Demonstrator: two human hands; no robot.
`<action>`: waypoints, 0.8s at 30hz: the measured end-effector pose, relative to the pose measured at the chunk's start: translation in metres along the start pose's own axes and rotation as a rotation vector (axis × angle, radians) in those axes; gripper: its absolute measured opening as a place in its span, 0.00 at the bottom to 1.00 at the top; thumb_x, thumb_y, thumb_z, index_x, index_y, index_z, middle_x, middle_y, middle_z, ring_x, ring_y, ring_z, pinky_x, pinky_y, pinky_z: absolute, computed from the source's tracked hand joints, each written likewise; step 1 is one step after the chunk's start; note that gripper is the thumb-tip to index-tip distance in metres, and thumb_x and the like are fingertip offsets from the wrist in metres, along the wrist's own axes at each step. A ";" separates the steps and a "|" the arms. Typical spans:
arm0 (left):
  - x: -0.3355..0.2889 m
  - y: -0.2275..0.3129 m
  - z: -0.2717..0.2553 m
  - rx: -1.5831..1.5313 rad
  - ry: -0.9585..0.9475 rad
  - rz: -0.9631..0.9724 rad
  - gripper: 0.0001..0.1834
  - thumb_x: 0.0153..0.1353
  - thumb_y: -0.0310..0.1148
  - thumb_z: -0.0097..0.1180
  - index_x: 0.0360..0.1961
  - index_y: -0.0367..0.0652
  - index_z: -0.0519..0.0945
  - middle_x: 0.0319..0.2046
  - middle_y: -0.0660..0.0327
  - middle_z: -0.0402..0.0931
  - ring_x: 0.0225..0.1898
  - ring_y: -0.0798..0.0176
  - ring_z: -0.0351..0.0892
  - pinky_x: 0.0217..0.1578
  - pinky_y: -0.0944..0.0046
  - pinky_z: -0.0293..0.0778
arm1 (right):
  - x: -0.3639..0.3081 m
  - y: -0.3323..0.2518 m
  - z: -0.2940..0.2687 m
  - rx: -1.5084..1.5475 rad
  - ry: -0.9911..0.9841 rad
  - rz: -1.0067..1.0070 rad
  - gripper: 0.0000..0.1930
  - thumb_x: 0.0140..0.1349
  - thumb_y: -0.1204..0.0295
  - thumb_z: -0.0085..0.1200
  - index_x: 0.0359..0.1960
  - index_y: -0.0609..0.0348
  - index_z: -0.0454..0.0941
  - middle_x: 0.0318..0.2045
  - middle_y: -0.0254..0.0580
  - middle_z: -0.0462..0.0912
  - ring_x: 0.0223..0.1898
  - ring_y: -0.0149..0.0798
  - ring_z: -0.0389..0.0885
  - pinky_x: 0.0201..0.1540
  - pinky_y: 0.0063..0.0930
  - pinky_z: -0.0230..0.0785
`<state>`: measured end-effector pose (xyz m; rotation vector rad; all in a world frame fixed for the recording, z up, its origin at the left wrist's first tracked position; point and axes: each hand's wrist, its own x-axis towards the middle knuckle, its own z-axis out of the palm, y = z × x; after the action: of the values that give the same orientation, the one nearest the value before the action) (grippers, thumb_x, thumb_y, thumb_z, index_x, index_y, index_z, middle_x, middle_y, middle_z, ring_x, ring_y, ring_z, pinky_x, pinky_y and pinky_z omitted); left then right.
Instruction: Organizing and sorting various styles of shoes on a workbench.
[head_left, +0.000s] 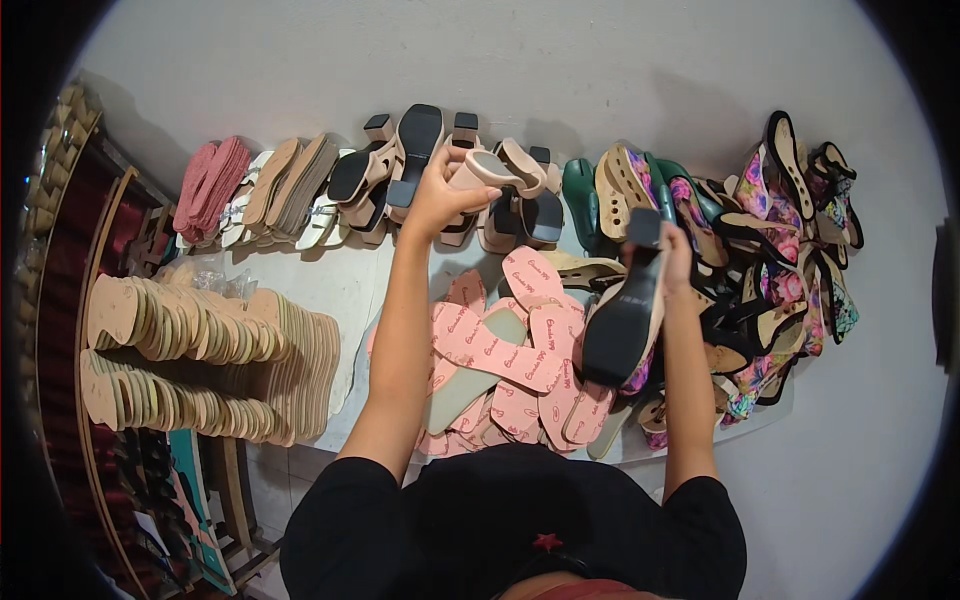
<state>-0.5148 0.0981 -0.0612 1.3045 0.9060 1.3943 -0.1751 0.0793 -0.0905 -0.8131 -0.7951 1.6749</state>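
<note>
Red script lettering across pink insoles (500,358), small pale lettering beneath a held black-soled shoe (614,338)

A bare strip of table (322,272) lies between the pale stack (205,350) and the left forearm (395,360), leaving a way through. Between both forearms the air is open above the pink pile (505,360), which blocks passage at table level. Behind, beige shoes (418,140) and green shoes (580,205) bar the way to the wall (500,50). The held beige shoe (485,172) and black-soled shoe (618,335) narrow the space between left hand (450,195) and right hand (678,262). The floral heap (785,235) crowds the right side.
</note>
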 end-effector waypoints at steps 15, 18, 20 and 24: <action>0.013 0.015 -0.023 -0.270 -0.374 -0.042 0.31 0.31 0.36 0.60 0.42 0.34 0.73 0.31 0.60 0.74 0.33 0.67 0.73 0.34 0.70 0.70 | 0.033 -0.015 0.128 -1.284 -0.600 -0.428 0.39 0.40 0.60 0.62 0.55 0.61 0.62 0.53 0.53 0.65 0.55 0.48 0.64 0.57 0.34 0.56; 0.025 0.010 -0.020 -0.270 -0.435 -0.086 0.30 0.35 0.39 0.61 0.41 0.34 0.74 0.32 0.59 0.74 0.32 0.67 0.74 0.33 0.71 0.71 | 0.044 -0.016 0.138 -1.216 -0.866 -0.114 0.32 0.39 0.65 0.65 0.48 0.64 0.70 0.40 0.44 0.77 0.43 0.37 0.74 0.49 0.29 0.64; 0.034 0.002 -0.017 -0.362 -0.502 -0.113 0.27 0.45 0.41 0.59 0.43 0.33 0.73 0.32 0.59 0.75 0.33 0.68 0.75 0.32 0.70 0.73 | 0.057 -0.003 0.124 -1.133 -0.870 0.016 0.28 0.42 0.65 0.64 0.46 0.65 0.72 0.37 0.40 0.78 0.40 0.33 0.74 0.47 0.27 0.64; 0.037 -0.007 0.009 -0.207 -0.049 -0.084 0.21 0.52 0.38 0.56 0.44 0.36 0.71 0.38 0.58 0.73 0.38 0.65 0.74 0.34 0.65 0.74 | 0.083 0.031 0.102 -0.866 -0.642 0.045 0.18 0.52 0.64 0.58 0.38 0.67 0.75 0.29 0.34 0.79 0.31 0.25 0.73 0.38 0.23 0.66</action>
<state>-0.5026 0.1345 -0.0570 1.1266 0.7535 1.3467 -0.2928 0.1427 -0.0714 -0.8497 -2.0426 1.6236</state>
